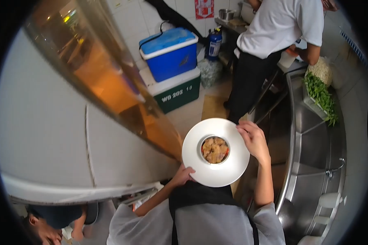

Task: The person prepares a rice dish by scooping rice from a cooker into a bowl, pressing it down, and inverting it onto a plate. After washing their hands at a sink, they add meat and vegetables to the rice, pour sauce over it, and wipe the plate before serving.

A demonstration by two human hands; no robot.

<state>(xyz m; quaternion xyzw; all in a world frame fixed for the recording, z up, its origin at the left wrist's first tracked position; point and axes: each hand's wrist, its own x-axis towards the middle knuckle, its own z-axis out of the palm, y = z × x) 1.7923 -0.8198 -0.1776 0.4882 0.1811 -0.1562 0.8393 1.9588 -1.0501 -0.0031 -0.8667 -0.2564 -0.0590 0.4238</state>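
Observation:
A wide white plate is in front of my body. At its middle stands a small round cup filled with chunks of light brown food, with bits of red at the edge. My left hand grips the plate's lower left rim, its thumb on top and its other fingers mostly hidden underneath. My right hand is at the upper right rim, fingers bent and pinching the edge.
A blue cooler box sits on a green one ahead, near a blue fire extinguisher. A co-worker stands at the steel sink counter with leafy greens. Another person is lower left.

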